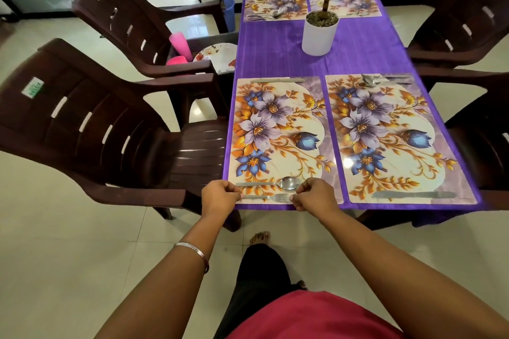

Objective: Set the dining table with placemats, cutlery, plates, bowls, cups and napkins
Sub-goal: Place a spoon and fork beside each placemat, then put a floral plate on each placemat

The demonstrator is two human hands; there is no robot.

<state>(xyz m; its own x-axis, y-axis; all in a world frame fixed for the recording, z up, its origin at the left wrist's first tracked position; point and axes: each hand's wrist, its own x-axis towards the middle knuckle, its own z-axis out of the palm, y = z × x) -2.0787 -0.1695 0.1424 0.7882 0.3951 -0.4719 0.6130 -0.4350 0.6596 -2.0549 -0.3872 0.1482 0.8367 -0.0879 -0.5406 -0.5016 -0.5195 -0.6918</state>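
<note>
We see four floral placemats laid on purple-clothed desk [355, 44], cutlery on each. Left hand [219, 197] and right hand [312, 195] pinch ends of steel fork [268, 197] beside spoon [287, 183] on near-left placemat [278, 135]. We judge plates, bowls, cups, napkins remain; floral plate [217, 56], pink cups [180, 44] wait on chair.

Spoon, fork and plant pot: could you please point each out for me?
Spoon [290, 182]: head view, on its bowl.
Fork [283, 196]: head view, near its tines.
Plant pot [316, 37]: head view, on its white wall.
</note>
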